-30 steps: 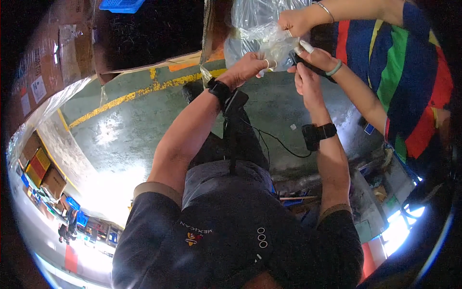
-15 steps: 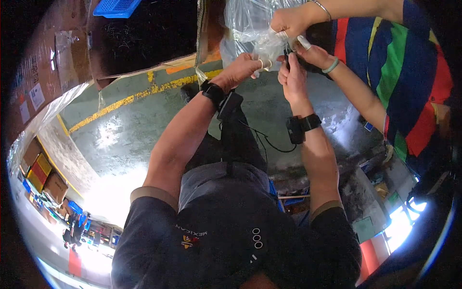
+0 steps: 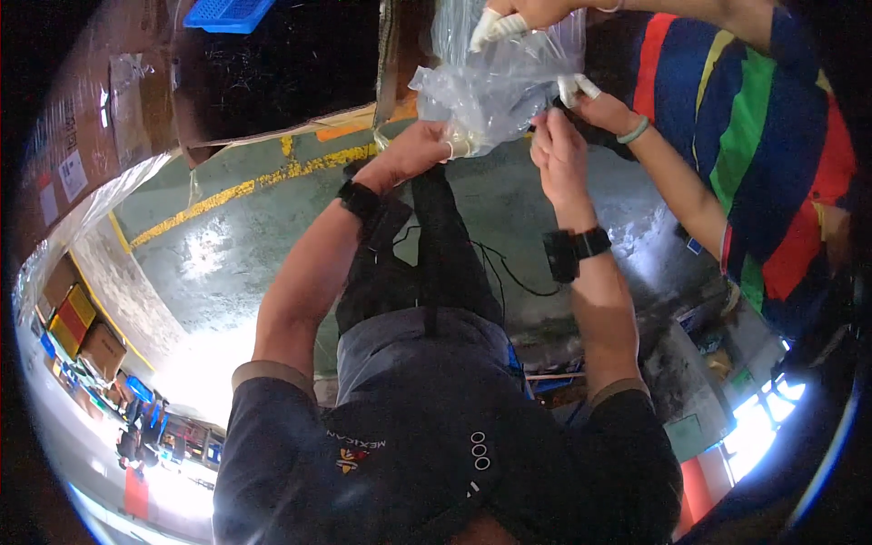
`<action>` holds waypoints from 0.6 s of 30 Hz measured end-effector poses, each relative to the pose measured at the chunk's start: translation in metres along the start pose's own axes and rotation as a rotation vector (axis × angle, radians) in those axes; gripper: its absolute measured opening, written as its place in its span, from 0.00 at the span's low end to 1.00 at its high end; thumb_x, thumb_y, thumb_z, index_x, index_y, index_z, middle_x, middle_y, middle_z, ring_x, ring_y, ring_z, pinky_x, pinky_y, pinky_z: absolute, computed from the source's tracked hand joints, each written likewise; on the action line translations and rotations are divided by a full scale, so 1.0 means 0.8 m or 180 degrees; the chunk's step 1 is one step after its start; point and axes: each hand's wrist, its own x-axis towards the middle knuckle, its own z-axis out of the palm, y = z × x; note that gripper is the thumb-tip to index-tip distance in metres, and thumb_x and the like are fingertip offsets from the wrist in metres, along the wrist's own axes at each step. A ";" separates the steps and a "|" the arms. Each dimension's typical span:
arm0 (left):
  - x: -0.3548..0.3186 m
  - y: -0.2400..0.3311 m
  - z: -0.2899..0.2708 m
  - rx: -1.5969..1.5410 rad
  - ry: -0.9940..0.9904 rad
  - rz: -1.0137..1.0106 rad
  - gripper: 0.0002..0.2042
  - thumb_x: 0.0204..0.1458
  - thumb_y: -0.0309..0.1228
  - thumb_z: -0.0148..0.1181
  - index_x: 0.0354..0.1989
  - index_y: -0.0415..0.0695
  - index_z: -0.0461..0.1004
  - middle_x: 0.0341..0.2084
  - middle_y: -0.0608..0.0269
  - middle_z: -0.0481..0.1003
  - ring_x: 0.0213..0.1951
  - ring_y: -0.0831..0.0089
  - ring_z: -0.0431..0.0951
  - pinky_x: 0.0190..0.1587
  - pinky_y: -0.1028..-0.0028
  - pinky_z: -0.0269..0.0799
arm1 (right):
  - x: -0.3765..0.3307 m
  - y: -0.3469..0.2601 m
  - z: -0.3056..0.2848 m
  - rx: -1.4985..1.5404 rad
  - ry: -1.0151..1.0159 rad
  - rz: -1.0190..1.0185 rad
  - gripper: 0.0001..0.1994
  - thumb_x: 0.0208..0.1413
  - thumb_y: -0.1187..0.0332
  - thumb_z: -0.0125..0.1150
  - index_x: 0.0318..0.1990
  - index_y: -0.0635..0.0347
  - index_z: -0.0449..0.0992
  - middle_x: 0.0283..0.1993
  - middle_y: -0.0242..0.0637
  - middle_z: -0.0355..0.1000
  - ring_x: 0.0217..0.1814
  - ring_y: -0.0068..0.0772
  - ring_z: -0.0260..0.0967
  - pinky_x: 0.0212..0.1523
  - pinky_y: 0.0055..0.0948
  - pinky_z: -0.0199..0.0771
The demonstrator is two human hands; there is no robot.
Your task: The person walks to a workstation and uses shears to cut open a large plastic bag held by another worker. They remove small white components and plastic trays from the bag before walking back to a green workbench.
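Observation:
A crumpled clear plastic bag [image 3: 498, 89] hangs in front of me above the green floor. My left hand [image 3: 420, 151], with a black band on its wrist, grips the bag's lower left part. On the bag's right edge my right hand [image 3: 558, 153] pinches the film; a black watch sits on that wrist. A co-worker in a striped shirt [image 3: 772, 154] holds the same bag: one hand [image 3: 510, 16] at its top, the other hand [image 3: 599, 105] touching my right fingers. White caps cover some of the co-worker's fingertips. What is in the bag is hidden.
A large cardboard box [image 3: 109, 100] stands at the left, with a blue crate [image 3: 227, 13] above it. The green floor [image 3: 227, 254] has a yellow line [image 3: 272, 177]. A black cable [image 3: 509, 272] trails by my legs. Boxes and clutter lie at the lower left and right.
My right hand has moved in from the co-worker's wrist to the bag's right edge. The co-worker's upper hand has risen with the bag's top. My left hand keeps its grip.

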 end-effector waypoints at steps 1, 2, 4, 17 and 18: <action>-0.005 0.000 -0.010 0.0493 0.0113 0.0168 0.15 0.50 0.34 0.57 0.43 0.41 0.78 0.31 0.70 0.76 0.32 0.81 0.71 0.36 0.78 0.65 | -0.013 -0.003 -0.006 0.0245 -0.0009 0.0236 0.18 0.63 0.53 0.51 0.32 0.59 0.72 0.16 0.18 0.50 0.15 0.12 0.45 0.17 0.18 0.44; -0.009 0.001 -0.020 0.0987 0.0224 0.0334 0.15 0.49 0.33 0.56 0.44 0.41 0.77 0.30 0.70 0.76 0.32 0.81 0.70 0.37 0.79 0.65 | -0.024 -0.003 -0.012 0.0488 -0.0014 0.0471 0.19 0.64 0.52 0.48 0.33 0.59 0.72 0.16 0.19 0.50 0.16 0.12 0.44 0.18 0.18 0.44; -0.017 0.006 -0.043 0.1017 0.0196 0.0459 0.15 0.49 0.32 0.56 0.44 0.41 0.77 0.30 0.69 0.76 0.32 0.80 0.71 0.38 0.78 0.65 | -0.045 0.007 -0.023 0.0445 0.0055 0.0510 0.21 0.65 0.51 0.45 0.34 0.61 0.72 0.15 0.19 0.50 0.15 0.13 0.44 0.17 0.19 0.44; -0.044 0.085 -0.013 0.0241 0.1126 0.0570 0.30 0.51 0.45 0.64 0.56 0.36 0.66 0.45 0.58 0.74 0.46 0.72 0.74 0.52 0.73 0.67 | -0.158 0.023 -0.025 0.0358 0.0263 0.0586 0.20 0.67 0.54 0.42 0.34 0.62 0.71 0.15 0.20 0.50 0.14 0.14 0.44 0.17 0.21 0.44; -0.040 0.098 0.003 0.0523 0.1297 0.0685 0.32 0.50 0.45 0.64 0.57 0.35 0.65 0.46 0.56 0.74 0.47 0.71 0.73 0.52 0.72 0.67 | -0.163 0.022 -0.023 0.0271 0.0275 0.0610 0.20 0.67 0.53 0.41 0.35 0.62 0.71 0.15 0.20 0.50 0.15 0.15 0.43 0.17 0.20 0.44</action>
